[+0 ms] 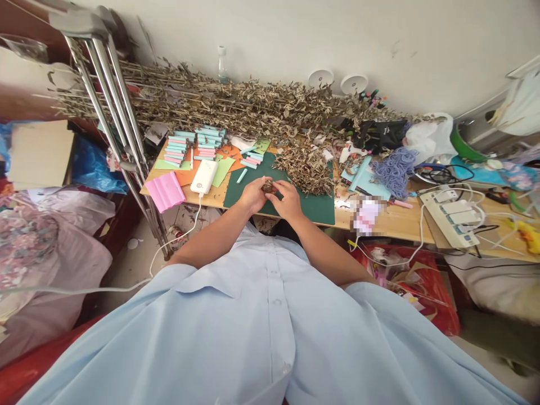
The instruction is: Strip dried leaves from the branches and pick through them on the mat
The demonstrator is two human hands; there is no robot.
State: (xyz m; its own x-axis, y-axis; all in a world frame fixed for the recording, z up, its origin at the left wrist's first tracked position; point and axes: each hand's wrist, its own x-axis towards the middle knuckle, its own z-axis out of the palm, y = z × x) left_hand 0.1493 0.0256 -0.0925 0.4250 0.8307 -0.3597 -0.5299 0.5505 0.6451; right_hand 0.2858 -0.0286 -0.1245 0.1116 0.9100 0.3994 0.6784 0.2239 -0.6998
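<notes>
My left hand (255,194) and my right hand (287,199) meet above the front edge of a green mat (320,209). Both are closed around a small clump of dried leaves (268,188), partly hidden by the fingers. Beyond my right hand lies a heap of dried leaves (306,169). Several blue and pink paper rolls (206,143) lie at the back left, with a few more rolls (252,160) by the mat's left corner.
Dried stalks (236,104) line the wall. A white power bank (204,176) and pink paper (165,192) lie left. Crutches (122,112) lean at the left edge. To the right are purple yarn (394,169), a phone (368,216) and a power strip (450,218).
</notes>
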